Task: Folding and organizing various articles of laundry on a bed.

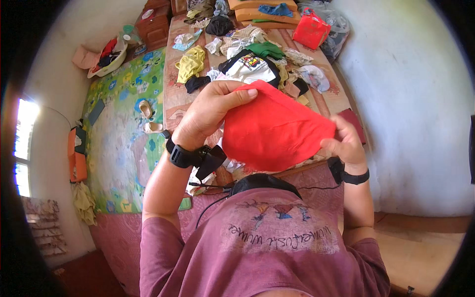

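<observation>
A piece of red fabric (pixel 274 130) hangs stretched between my two hands in front of my chest. My left hand (pixel 217 109) pinches its upper left edge, thumb on top. At the cloth's right corner, my right hand (pixel 345 139) grips it between thumb and fingers. Behind the cloth lies a bed (pixel 174 107) with a patterned cover. Scattered on it are a white and black printed garment (pixel 248 68), a green garment (pixel 265 50), a yellow garment (pixel 191 63) and a black piece of clothing (pixel 196 83). The cloth hides part of the bed.
A red bag (pixel 311 29) and a plastic bag (pixel 336 28) stand at the bed's far right, by the wall. Orange cushions (pixel 248 15) lie at the far end. To the left are a basin (pixel 115 63) of clothes, a floor mat (pixel 122 122) and a pair of shoes (pixel 145 109).
</observation>
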Demonstrator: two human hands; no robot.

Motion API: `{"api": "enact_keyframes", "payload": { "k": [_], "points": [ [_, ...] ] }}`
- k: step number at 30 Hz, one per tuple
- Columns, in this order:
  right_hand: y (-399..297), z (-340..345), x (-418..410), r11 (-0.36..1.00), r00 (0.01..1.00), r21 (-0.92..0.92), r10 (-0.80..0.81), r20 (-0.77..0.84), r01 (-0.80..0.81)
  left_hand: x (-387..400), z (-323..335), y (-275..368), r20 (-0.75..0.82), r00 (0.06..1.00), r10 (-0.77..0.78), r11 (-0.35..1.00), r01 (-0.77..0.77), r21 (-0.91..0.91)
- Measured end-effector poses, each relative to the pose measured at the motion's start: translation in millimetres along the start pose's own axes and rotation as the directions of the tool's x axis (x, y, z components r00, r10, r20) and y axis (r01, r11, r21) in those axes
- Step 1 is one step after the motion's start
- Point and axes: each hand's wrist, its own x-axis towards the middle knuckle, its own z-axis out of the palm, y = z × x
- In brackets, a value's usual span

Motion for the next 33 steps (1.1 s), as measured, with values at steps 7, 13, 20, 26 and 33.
{"api": "enact_keyframes", "payload": {
  "k": [7,13,20,26,33],
  "points": [
    [-20.4,12.0,14.9,0.893,0.974,0.446,0.049,-0.223,0.058,14.5,5.0,-0.7,0.063,0.995,0.08,0.978,-0.066,-0.199],
    [-45.6,9.9,42.2,0.768,0.949,0.609,0.009,-0.316,0.196,29.3,26.4,-49.4,0.026,1.0,-0.015,0.922,0.024,-0.387],
    [6.0,-28.9,57.4,0.708,0.863,0.661,0.145,-0.483,0.25,37.6,38.7,-79.9,0.453,0.883,0.124,0.568,0.312,-0.762],
    [28.9,0.1,40.3,0.65,0.905,0.744,0.207,-0.371,0.156,29.7,42.6,-80.5,0.376,0.921,0.106,0.504,0.276,-0.818],
    [61.3,47.1,15.6,0.61,0.915,0.792,0.308,-0.259,0.019,26.3,35.6,-78.9,0.309,0.947,0.087,0.454,0.238,-0.858]
  ]
}}
